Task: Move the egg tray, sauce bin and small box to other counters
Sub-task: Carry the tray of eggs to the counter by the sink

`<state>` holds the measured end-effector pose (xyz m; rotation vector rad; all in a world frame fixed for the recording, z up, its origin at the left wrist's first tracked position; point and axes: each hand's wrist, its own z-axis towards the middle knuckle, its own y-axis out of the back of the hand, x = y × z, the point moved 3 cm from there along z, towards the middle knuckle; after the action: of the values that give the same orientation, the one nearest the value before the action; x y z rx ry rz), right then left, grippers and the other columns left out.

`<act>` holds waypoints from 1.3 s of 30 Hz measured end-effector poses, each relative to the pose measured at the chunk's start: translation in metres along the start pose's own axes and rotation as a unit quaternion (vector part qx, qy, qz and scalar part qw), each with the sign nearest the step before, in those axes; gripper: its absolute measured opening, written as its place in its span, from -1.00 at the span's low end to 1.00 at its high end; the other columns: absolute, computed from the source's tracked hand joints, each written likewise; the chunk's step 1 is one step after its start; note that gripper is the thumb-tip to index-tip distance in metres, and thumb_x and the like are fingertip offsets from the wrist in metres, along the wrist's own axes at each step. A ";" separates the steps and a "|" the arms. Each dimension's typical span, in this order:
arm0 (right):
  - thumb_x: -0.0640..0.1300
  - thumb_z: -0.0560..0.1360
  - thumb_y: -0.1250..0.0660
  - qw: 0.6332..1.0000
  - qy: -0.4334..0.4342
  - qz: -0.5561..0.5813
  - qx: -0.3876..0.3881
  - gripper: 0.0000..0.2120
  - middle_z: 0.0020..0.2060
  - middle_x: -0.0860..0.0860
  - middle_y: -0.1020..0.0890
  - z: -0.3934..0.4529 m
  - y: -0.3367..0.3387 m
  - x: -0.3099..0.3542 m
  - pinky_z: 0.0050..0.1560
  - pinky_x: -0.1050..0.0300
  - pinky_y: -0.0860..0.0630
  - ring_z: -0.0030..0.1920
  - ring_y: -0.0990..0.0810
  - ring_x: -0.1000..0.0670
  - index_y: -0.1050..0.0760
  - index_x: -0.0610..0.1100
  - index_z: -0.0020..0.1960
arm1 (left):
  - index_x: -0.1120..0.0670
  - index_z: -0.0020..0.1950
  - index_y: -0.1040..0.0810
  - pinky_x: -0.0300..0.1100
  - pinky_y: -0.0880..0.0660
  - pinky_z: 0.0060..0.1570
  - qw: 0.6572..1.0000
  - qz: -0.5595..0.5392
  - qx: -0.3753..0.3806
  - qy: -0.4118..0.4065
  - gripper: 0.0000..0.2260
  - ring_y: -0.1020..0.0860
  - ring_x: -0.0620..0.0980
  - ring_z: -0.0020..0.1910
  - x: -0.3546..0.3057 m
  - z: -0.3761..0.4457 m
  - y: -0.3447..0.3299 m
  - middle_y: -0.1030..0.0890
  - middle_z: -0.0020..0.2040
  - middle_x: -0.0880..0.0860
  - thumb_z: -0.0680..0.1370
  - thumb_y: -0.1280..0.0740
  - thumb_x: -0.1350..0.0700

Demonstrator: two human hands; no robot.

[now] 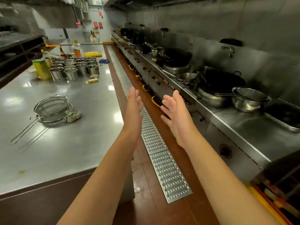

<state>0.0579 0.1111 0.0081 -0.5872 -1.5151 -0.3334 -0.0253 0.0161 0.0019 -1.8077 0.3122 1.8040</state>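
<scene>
Both my arms reach forward over the aisle floor. My left hand (133, 109) and my right hand (174, 114) are held out with straight fingers, palms facing each other, holding nothing. Far down the steel counter (53, 150) on the left lies a yellow egg tray (92, 54). In front of it stands a cluster of several steel sauce pots (75, 67). A small yellow box (92, 81) lies flat on the counter just this side of the pots. All three are well beyond my hands.
Stacked wire strainers (51, 108) and a crumpled grey rag (71, 116) sit on the near counter. A yellow-green canister (41, 69), bottles (77, 49) and a blue cloth (104, 61) stand near the pots. Woks (220, 82) and a colander (250, 99) line the stove range at right. A metal drain grate (152, 135) runs along the floor.
</scene>
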 end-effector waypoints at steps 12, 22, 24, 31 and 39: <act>0.28 0.62 -0.03 0.998 -0.016 0.058 -0.004 -0.40 0.48 0.00 -0.42 0.148 0.064 0.005 0.40 0.00 -0.41 0.34 -0.47 0.05 -0.31 -0.03 0.54 | -0.16 0.60 -0.18 0.15 -0.05 0.55 0.999 0.034 -0.003 0.012 -0.15 -0.25 -0.08 0.55 0.027 0.145 -0.067 -0.26 0.59 -0.09 0.38 -0.01 -0.52; 0.27 0.63 -0.02 0.996 0.004 0.086 0.006 -0.41 0.44 0.00 -0.46 0.275 0.138 0.038 0.39 -0.01 -0.42 0.38 -0.47 0.05 -0.35 -0.05 0.50 | -0.16 0.58 -0.23 0.08 -0.07 0.53 0.999 0.033 -0.015 -0.011 -0.21 -0.28 -0.10 0.53 0.032 0.265 -0.144 -0.31 0.57 -0.08 0.42 -0.02 -0.48; 0.28 0.63 -0.02 0.996 0.005 0.091 0.004 -0.41 0.43 0.00 -0.48 0.294 0.145 0.040 0.39 0.00 -0.42 0.36 -0.48 0.06 -0.36 -0.04 0.49 | -0.15 0.58 -0.24 0.09 -0.08 0.53 0.999 0.027 -0.012 -0.012 -0.17 -0.29 -0.11 0.52 0.031 0.284 -0.154 -0.32 0.56 -0.08 0.38 -0.06 -0.51; 0.24 0.64 -0.01 0.994 0.008 0.105 -0.016 -0.44 0.44 -0.02 -0.47 0.372 0.153 0.046 0.45 -0.01 -0.36 0.42 -0.45 0.00 -0.37 -0.07 0.49 | -0.14 0.59 -0.21 0.09 -0.08 0.55 0.999 0.037 0.016 -0.022 -0.30 -0.27 -0.10 0.53 0.037 0.364 -0.170 -0.29 0.58 -0.07 0.52 0.00 -0.44; 0.24 0.64 -0.02 0.995 0.017 0.093 -0.039 -0.44 0.43 -0.02 -0.48 0.462 0.119 0.051 0.45 -0.01 -0.35 0.42 -0.45 0.01 -0.38 -0.07 0.48 | -0.12 0.59 -0.23 0.10 -0.10 0.54 1.000 0.010 0.016 -0.007 -0.40 -0.29 -0.08 0.52 0.040 0.462 -0.138 -0.31 0.57 -0.05 0.62 0.04 -0.35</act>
<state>-0.2584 0.4719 0.0201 -0.7750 -1.4066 -0.2584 -0.3381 0.3845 0.0222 -1.7744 0.3528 1.8154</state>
